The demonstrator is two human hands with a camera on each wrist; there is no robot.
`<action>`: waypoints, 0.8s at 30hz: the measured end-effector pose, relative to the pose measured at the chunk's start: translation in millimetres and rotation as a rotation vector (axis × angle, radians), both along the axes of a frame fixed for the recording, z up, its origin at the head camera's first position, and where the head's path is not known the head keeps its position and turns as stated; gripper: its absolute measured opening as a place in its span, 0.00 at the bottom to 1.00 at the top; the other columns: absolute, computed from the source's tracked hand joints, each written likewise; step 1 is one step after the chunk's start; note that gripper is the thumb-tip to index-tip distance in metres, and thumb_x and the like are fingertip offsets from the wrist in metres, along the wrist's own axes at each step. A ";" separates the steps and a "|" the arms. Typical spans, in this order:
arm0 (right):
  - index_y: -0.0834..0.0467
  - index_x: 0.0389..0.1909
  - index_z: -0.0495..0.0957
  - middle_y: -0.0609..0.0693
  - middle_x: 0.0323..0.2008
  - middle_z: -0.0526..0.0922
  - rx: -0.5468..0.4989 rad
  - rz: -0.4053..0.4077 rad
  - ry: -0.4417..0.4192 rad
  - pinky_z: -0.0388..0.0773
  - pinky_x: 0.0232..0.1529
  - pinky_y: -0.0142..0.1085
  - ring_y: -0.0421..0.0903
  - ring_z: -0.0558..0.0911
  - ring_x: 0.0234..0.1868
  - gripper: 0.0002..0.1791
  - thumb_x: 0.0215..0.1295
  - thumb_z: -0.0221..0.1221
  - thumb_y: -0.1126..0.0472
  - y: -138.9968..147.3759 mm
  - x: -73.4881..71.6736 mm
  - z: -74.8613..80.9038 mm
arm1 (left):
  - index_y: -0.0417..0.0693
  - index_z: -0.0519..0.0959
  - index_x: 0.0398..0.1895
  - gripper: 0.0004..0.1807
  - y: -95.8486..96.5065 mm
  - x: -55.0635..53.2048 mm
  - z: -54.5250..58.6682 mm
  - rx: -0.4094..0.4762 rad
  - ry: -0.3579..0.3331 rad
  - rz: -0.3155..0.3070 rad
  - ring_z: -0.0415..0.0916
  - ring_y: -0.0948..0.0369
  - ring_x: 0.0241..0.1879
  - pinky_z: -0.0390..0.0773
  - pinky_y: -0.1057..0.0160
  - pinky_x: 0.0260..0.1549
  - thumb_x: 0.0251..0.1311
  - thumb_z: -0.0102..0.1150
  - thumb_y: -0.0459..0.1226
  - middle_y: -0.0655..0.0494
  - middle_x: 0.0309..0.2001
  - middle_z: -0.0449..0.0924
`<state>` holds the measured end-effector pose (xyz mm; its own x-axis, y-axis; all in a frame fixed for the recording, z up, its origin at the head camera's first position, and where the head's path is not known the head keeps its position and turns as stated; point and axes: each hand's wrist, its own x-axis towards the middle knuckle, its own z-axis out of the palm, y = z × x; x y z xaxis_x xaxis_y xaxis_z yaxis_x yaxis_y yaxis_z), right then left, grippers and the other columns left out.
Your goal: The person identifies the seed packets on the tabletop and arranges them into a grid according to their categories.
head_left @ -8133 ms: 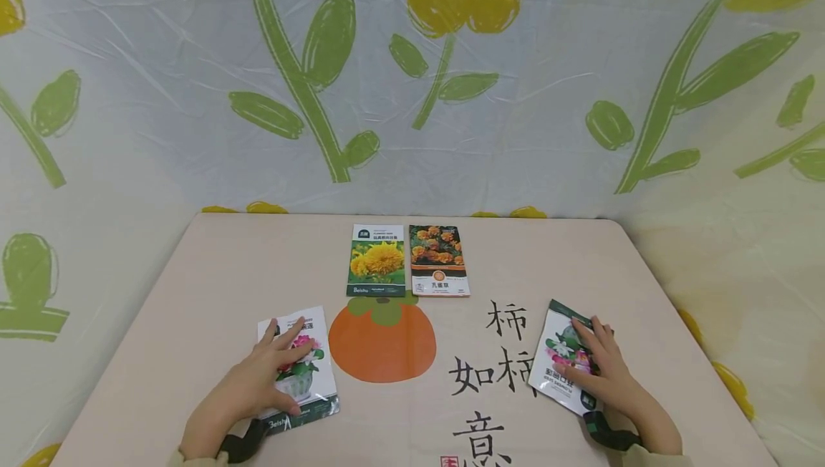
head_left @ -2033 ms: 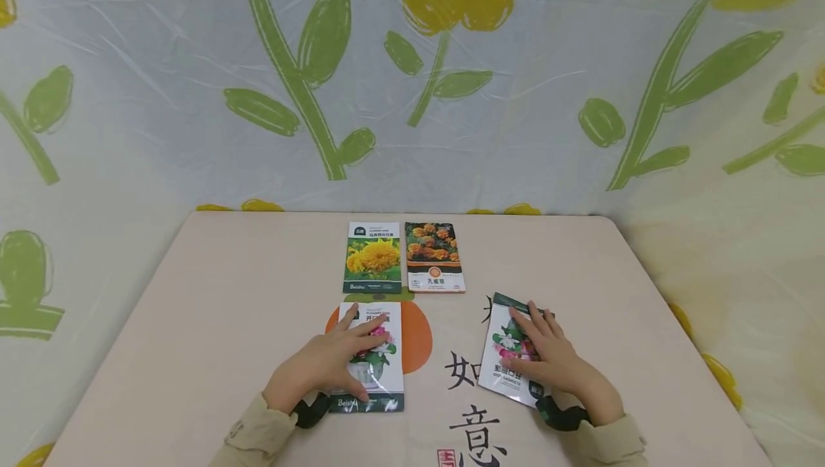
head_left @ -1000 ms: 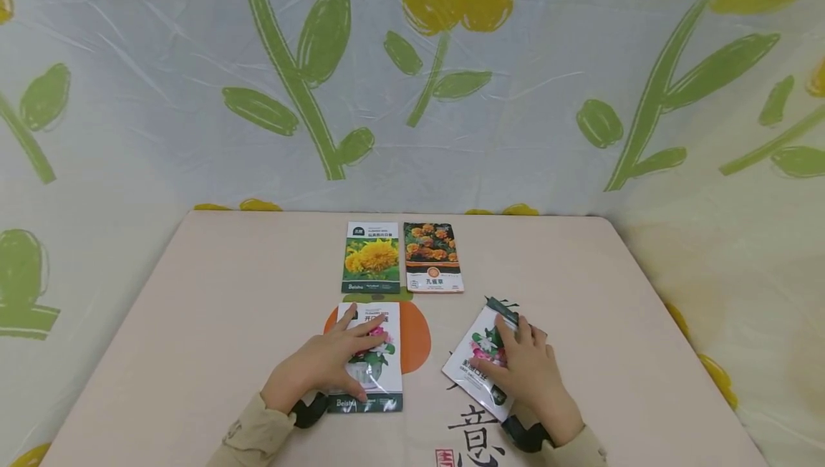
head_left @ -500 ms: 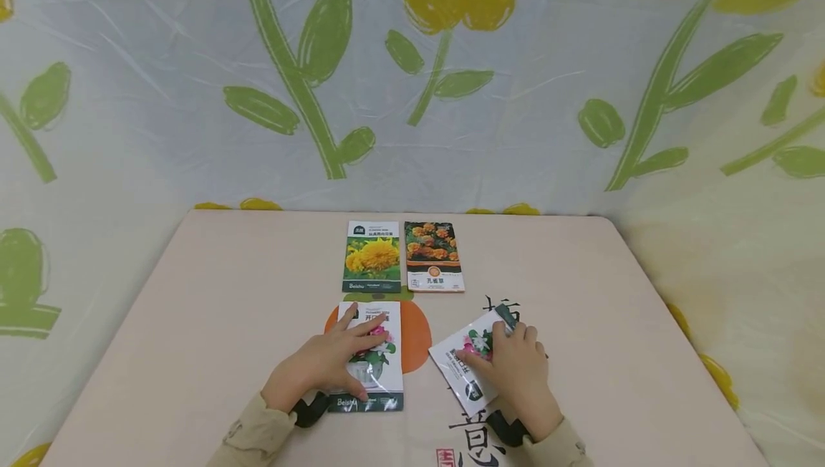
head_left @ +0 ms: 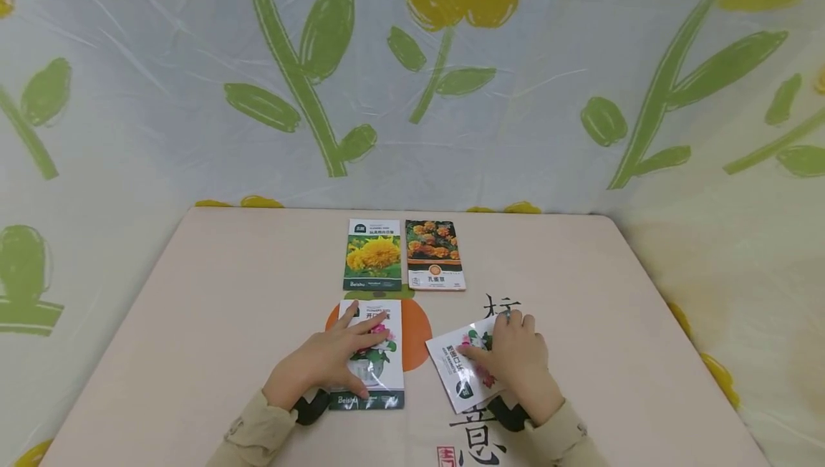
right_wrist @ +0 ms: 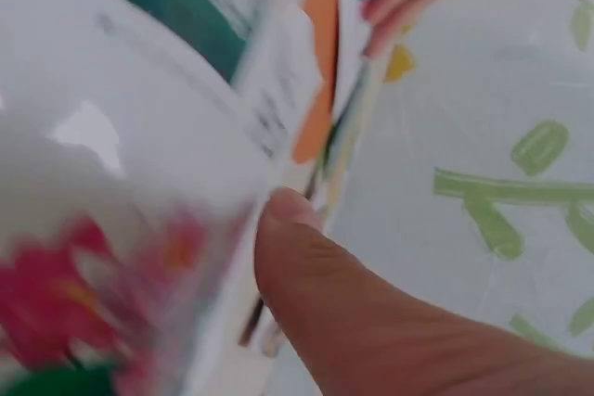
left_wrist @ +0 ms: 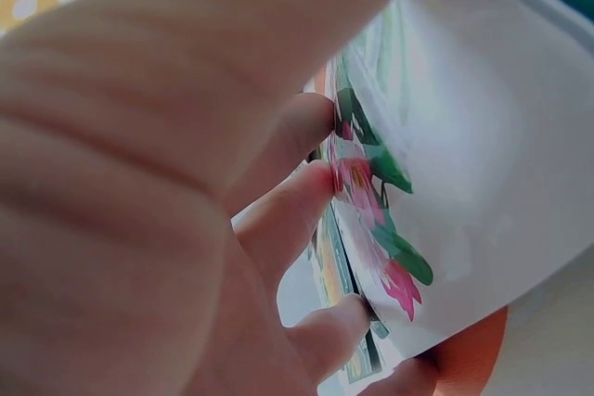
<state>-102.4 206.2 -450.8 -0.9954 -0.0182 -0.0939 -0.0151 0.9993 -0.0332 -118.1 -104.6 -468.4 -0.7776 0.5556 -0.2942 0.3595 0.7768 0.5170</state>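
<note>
My left hand (head_left: 326,361) rests with spread fingers on a white seed packet (head_left: 389,377) with pink flowers and a green lower band, lying straight over the orange persimmon print. In the left wrist view, the fingertips (left_wrist: 314,183) lie on that packet's printed face. My right hand (head_left: 519,352) grips a second packet of the same design (head_left: 451,363), its fingers curled at the far edge and its thumb across the front. This packet sits askew, its print turned away from upright; the hand hides its right part. In the right wrist view, the thumb (right_wrist: 306,248) presses near its edge.
Behind lie a yellow-flower seed packet (head_left: 372,256) and an orange marigold packet (head_left: 435,256), side by side and upright. The pale table mat (head_left: 271,259) carries black brush characters (head_left: 477,438). A flower-printed cloth (head_left: 528,94) hangs behind the table.
Both hands have brought their packets inward; the left packet is now straight below the yellow-flower one. Over the last second the right hand has turned its packet clockwise and its fingers have curled more.
</note>
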 end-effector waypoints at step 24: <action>0.41 0.67 0.74 0.44 0.75 0.61 -0.484 0.690 -0.512 0.56 0.68 0.63 0.58 0.51 0.77 0.35 0.56 0.71 0.59 38.6 -25.0 10.8 | 0.69 0.66 0.73 0.52 -0.9 0.1 0.0 -0.004 0.001 -0.004 0.31 0.44 0.78 0.73 0.31 0.51 0.38 0.80 0.53 0.65 0.79 0.48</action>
<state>-127.4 244.8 -440.0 -0.5930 -0.7300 -0.3397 -0.4597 0.6533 -0.6015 -117.9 -105.5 -468.4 -0.7758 0.5573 -0.2958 0.3626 0.7775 0.5137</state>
